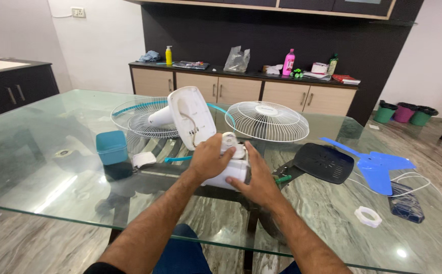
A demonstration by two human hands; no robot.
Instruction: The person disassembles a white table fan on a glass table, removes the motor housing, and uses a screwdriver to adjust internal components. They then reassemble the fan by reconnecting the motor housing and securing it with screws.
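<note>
My left hand [208,158] and right hand [256,178] both hold the white fan motor [230,170] over the glass bench [53,167]. I think I am taking it apart; next I must turn it slowly, near the fan base [193,115]

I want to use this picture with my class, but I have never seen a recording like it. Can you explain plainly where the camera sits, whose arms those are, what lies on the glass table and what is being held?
The one picture comes from a camera worn on a person's head, looking down, so the two bare arms are that person's own. The left hand and right hand both grip a white fan motor housing, attached to its white base. On the glass table lie two white wire grilles, a blue fan blade, a black cover plate, a teal tub, a white ring nut and a phone.
</note>
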